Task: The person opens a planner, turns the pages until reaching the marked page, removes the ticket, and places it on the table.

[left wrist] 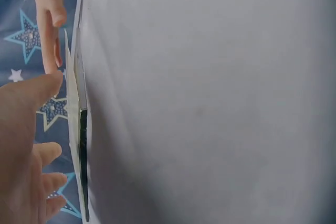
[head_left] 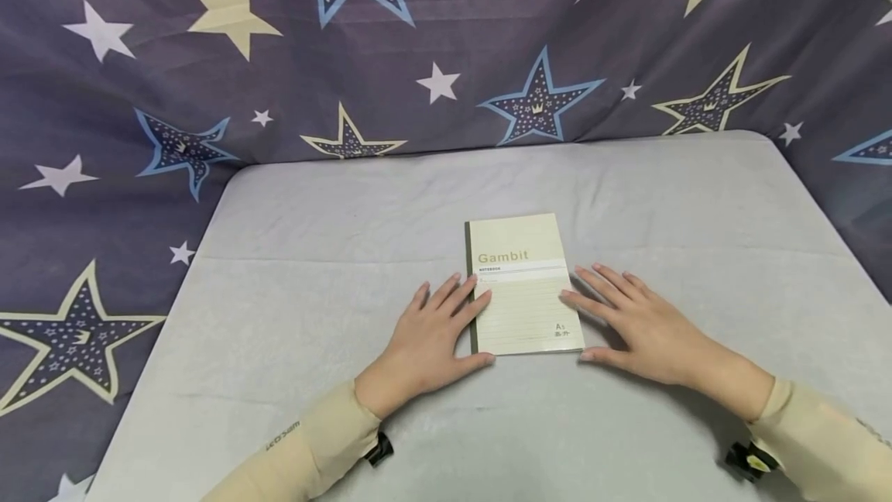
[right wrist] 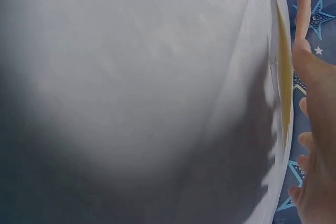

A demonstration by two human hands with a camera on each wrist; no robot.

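Note:
A cream notebook [head_left: 519,308] with a dark spine on its left and "Gambit" printed on the cover lies closed in the middle of the table. My left hand [head_left: 427,343] is at its left side with fingers spread, the index fingertip overlapping the cover near the spine. On the other side, my right hand [head_left: 648,328] spreads its fingers along the right edge, fingertips right at the border. The left wrist view shows the notebook [left wrist: 79,103] nearly edge-on, its cover slightly lifted from the pages at the near edge. Neither hand grips anything.
A pale grey cloth covers the table [head_left: 334,238]. Behind it and at both sides hangs a dark purple curtain [head_left: 474,14] printed with stars. A small black device [head_left: 751,461] sits under the right wrist, and another black device [head_left: 379,449] under the left.

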